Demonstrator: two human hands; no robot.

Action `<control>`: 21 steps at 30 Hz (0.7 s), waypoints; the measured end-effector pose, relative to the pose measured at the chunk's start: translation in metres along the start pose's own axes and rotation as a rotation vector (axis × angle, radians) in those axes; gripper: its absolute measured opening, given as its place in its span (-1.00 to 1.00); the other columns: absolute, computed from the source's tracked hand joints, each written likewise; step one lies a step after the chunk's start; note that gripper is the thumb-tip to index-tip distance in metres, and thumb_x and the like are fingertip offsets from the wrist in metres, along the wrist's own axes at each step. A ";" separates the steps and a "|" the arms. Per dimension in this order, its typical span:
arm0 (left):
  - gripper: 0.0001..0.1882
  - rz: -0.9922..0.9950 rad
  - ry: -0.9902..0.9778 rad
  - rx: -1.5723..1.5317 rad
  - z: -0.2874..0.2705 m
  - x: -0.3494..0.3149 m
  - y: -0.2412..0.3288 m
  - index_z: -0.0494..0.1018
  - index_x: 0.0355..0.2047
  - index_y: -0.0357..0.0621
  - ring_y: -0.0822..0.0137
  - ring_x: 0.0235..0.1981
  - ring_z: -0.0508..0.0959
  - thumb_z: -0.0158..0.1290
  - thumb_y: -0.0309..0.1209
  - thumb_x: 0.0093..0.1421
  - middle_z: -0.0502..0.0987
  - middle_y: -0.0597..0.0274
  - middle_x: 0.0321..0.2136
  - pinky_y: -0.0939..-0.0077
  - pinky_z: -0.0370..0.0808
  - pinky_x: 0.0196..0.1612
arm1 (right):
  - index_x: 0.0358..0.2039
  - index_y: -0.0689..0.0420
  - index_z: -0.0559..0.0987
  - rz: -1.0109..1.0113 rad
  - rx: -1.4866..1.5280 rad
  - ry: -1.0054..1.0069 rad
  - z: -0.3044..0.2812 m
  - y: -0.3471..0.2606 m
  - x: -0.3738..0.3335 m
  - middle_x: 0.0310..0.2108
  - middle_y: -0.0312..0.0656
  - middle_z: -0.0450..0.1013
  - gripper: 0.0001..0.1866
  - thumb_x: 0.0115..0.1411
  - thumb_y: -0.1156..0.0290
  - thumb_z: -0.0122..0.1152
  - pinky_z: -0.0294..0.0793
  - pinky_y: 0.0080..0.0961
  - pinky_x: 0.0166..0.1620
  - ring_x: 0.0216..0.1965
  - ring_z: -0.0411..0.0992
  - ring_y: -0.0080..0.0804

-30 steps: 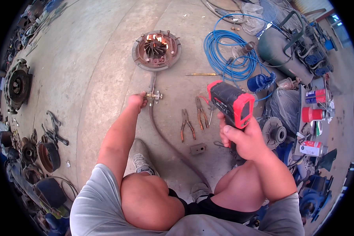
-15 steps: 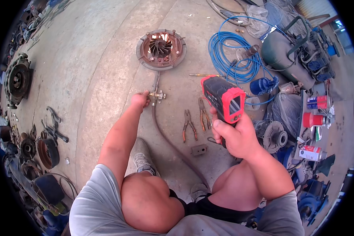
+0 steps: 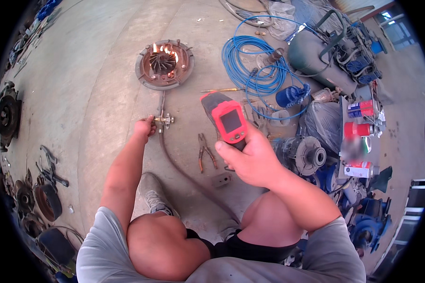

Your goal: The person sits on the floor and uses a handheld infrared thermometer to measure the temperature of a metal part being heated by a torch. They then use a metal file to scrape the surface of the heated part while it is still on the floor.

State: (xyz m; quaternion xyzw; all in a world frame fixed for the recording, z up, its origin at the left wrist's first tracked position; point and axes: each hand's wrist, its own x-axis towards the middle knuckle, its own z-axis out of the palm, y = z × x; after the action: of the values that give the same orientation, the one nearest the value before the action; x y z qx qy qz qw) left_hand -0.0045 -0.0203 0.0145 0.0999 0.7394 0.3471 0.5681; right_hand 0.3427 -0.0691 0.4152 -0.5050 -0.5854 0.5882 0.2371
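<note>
With its fingers closed, my left hand point(image 3: 145, 128) grips the brass gas valve point(image 3: 164, 120) on the pipe of a gas burner. A brown hose point(image 3: 186, 175) runs from that valve back between my feet. On the round rusty burner point(image 3: 140, 73) rests a dark bladed impeller wheel point(image 3: 163, 63), with flames point(image 3: 166, 48) rising around its far side. My right hand point(image 3: 254, 160) is wrapped around the handle of a red and black infrared thermometer point(image 3: 219, 111). Its screen faces me and its front end points forward and left toward the burner.
Pliers point(image 3: 207, 153) and a small metal block point(image 3: 221, 179) lie on the concrete floor. A blue hose coil point(image 3: 233, 61), a green air compressor point(image 3: 311, 54) and several cans point(image 3: 361, 109) stand to the right. Metal parts point(image 3: 47, 200) line the left side.
The whole view has shifted, so the scene sits further left. The thermometer has turned, showing its screen more squarely, and is slightly closer to the burner. My left hand stays on the valve.
</note>
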 end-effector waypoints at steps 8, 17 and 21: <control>-0.68 0.007 0.009 -0.018 -0.005 -0.003 0.007 0.55 -0.10 -0.18 0.44 -0.52 0.57 0.19 -0.15 0.45 0.59 0.29 -0.42 0.58 0.54 -0.55 | -0.05 0.25 0.49 -0.099 -0.064 0.027 0.001 0.007 0.005 -0.28 -0.08 0.53 -0.65 0.32 0.32 0.37 0.54 -0.25 -0.08 -0.20 0.57 -0.26; -0.65 0.015 -0.234 -0.079 -0.036 0.053 -0.018 0.43 -0.40 0.02 0.49 -0.67 0.36 0.08 -0.07 0.49 0.35 0.42 -0.61 0.53 0.26 -0.67 | 0.22 0.28 0.43 -0.409 -0.351 0.182 -0.088 -0.001 -0.091 -0.10 -0.02 0.51 -0.35 0.16 0.38 0.47 0.54 -0.31 -0.07 -0.10 0.58 -0.29; -0.60 -0.061 -0.200 -0.007 -0.034 0.079 -0.019 0.58 0.04 0.03 0.46 -0.36 0.59 0.06 0.04 0.51 0.66 0.41 -0.22 0.56 0.50 -0.36 | 0.27 0.26 0.40 -0.124 -0.233 0.461 -0.137 0.019 -0.225 -0.03 -0.13 0.53 -0.35 0.19 0.49 0.45 0.53 -0.41 0.07 0.02 0.51 -0.44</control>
State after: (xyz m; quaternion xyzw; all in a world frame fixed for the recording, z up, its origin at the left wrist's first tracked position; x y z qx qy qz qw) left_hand -0.0572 -0.0055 -0.0547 0.1094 0.6804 0.3208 0.6498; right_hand 0.5533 -0.2076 0.4955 -0.6127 -0.6096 0.3706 0.3401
